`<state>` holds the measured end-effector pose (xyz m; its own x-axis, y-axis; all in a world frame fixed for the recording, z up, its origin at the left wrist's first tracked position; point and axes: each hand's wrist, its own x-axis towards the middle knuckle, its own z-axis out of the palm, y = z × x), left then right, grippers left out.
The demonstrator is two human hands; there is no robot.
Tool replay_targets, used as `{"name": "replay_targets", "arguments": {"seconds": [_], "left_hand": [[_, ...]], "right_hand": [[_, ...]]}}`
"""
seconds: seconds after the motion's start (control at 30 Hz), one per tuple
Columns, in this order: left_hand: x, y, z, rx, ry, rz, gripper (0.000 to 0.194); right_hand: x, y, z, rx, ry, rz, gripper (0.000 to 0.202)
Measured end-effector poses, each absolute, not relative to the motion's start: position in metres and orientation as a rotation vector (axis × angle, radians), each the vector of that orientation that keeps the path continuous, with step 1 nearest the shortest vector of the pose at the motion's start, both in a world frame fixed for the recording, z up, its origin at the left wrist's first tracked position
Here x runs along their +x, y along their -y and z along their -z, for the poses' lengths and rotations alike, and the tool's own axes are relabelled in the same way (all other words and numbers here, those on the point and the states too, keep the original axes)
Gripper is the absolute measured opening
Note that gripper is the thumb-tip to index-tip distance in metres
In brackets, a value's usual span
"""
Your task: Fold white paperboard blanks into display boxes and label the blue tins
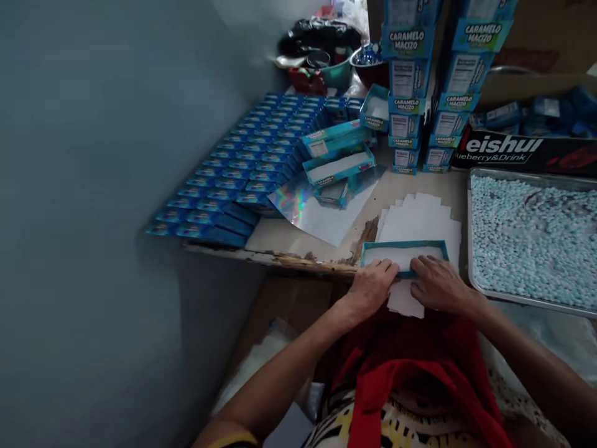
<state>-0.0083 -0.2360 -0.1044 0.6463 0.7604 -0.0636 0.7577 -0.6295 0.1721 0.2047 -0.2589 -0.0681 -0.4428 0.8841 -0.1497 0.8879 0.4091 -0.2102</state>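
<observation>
A shallow blue open box (405,254) with a white lining sits at the table's front edge. My left hand (374,284) is closed on its near left side, fingers curled over the rim. At the near right side my right hand (437,281) grips the wall, its fingertips reaching inside. Under and behind the box lies a fanned pile of white card sheets (417,216). More white card pieces (407,298) stick out below it, between my hands. My palms hide part of the box's front wall.
A metal tray (470,249) of small pale-blue candies stands at right. Stacked caramel boxes (405,81) rise behind. Rows of blue packs (242,162) fill the left, beside loose open boxes (340,167) on a shiny sheet (321,221). A black carton (527,149) holds blue packets.
</observation>
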Motion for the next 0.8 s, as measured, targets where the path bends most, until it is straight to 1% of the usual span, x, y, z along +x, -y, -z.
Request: {"name": "replay_targets", "arguments": {"seconds": [0.07,0.13,0.17,0.23,0.27,0.3,0.37,0.43,0.47,0.5,0.53,0.6,0.63,0.67,0.73,0.77,0.8], "left_hand": [[-0.027,0.230,0.096,2.661,-1.335,-0.054,0.016],[-0.055,0.210,0.081,2.590,-1.576,-0.206,0.020],[-0.071,0.193,0.071,2.534,-1.732,-0.337,0.022],[-0.098,0.143,0.044,2.460,-1.969,-0.592,0.026],[-0.107,0.111,0.029,2.419,-2.052,-0.689,0.030],[-0.112,0.077,0.015,2.366,-2.116,-0.751,0.036],[-0.108,0.008,-0.011,2.251,-2.161,-0.831,0.042],[-0.090,-0.041,-0.025,2.196,-2.123,-0.852,0.047],[-0.077,-0.054,-0.026,2.204,-2.089,-0.881,0.053],[-0.063,-0.057,-0.023,2.243,-2.033,-0.938,0.060],[-0.049,-0.053,-0.014,2.310,-1.944,-0.988,0.062],[-0.021,-0.028,0.015,2.512,-1.639,-0.971,0.046],[-0.008,-0.012,0.033,2.597,-1.439,-0.810,0.041],[0.003,0.002,0.051,2.641,-1.269,-0.660,0.049],[0.022,0.021,0.084,2.674,-1.071,-0.415,0.084],[0.029,0.025,0.097,2.675,-1.032,-0.323,0.097],[0.034,0.024,0.107,2.672,-1.013,-0.251,0.102]], "right_hand": [[0.220,0.263,0.050,1.657,-2.886,0.467,0.032],[0.239,0.264,0.032,1.834,-3.166,0.357,0.040],[0.248,0.262,0.025,2.004,-3.233,0.261,0.038],[0.259,0.254,0.024,2.350,-3.180,0.131,0.027],[0.261,0.247,0.029,2.423,-3.100,0.141,0.025],[0.260,0.240,0.037,2.407,-3.012,0.189,0.026],[0.256,0.224,0.061,2.230,-2.832,0.281,0.038],[0.251,0.211,0.084,2.111,-2.645,0.291,0.057],[0.250,0.205,0.093,2.124,-2.551,0.264,0.068],[0.252,0.199,0.098,2.163,-2.462,0.235,0.079],[0.255,0.193,0.101,2.196,-2.391,0.217,0.090],[0.265,0.180,0.099,2.211,-2.307,0.177,0.108],[0.270,0.173,0.095,2.187,-2.294,0.140,0.114],[0.275,0.164,0.091,2.151,-2.291,0.091,0.118],[0.284,0.146,0.083,2.092,-2.266,-0.009,0.118],[0.288,0.138,0.079,2.065,-2.247,-0.033,0.113],[0.290,0.130,0.077,2.037,-2.232,-0.031,0.106]]}}
